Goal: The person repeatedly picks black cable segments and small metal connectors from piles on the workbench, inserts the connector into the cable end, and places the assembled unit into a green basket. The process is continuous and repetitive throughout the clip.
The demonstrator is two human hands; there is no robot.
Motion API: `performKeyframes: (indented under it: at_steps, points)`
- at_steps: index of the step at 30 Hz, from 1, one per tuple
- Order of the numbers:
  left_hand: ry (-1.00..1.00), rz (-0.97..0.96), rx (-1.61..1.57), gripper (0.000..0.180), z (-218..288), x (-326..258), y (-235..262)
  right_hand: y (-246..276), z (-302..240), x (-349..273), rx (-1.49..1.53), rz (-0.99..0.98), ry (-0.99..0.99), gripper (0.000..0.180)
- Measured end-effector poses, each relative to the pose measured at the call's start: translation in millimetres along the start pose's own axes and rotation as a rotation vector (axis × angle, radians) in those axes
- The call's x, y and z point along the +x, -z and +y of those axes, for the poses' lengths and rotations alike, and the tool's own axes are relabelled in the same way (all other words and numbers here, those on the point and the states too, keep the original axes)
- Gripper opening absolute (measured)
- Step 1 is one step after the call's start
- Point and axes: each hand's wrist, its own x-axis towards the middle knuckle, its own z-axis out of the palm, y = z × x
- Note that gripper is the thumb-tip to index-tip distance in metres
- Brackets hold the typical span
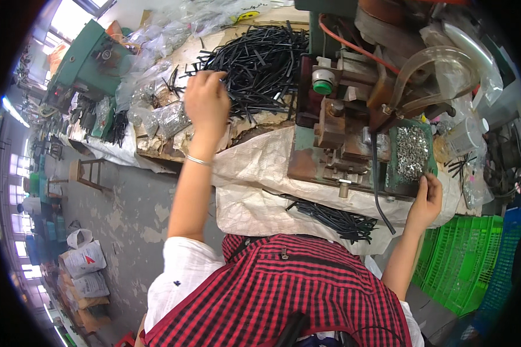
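My left hand [207, 107], wearing a thin bracelet, is raised at the left edge of a large heap of black strips [260, 61]. Its fingers are curled together, and what they hold, if anything, is hidden. My right hand [427, 199] is at the near right corner of a green tray [392, 173] full of small shiny metal pieces [412, 151]. Thumb and forefinger are pinched; anything between them is too small to make out. Left of that tray stands a rusty bench machine [344, 130]. One long black strip [380, 196] hangs down from its front.
More black strips [341, 222] lie on pale sacking [243, 173] between me and the machine. Clear bags of metal pieces [167, 120] sit left of the heap. A green machine [90, 61] stands far left, a wooden stool [90, 173] below it. Green crates [460, 254] are stacked at right.
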Motion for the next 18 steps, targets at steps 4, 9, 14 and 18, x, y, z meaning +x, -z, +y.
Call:
performKeyframes:
  at_steps: [4,9,14,18]
  points:
    - [-0.031,-0.258,0.019,0.01,-63,-21,-39,-4,-34,-14,-0.003,-0.03,-0.027,0.014]
    - [0.109,-0.062,-0.274,0.01,-1,-9,-28,-59,-111,2,0.106,-0.239,0.171,0.017]
    - [0.536,-0.07,-0.976,0.012,61,-33,-20,-111,-119,12,0.332,-0.226,0.049,0.022]
    - [0.438,0.037,-1.268,0.005,98,-30,34,-121,-122,0,0.618,-0.213,-0.086,0.033]
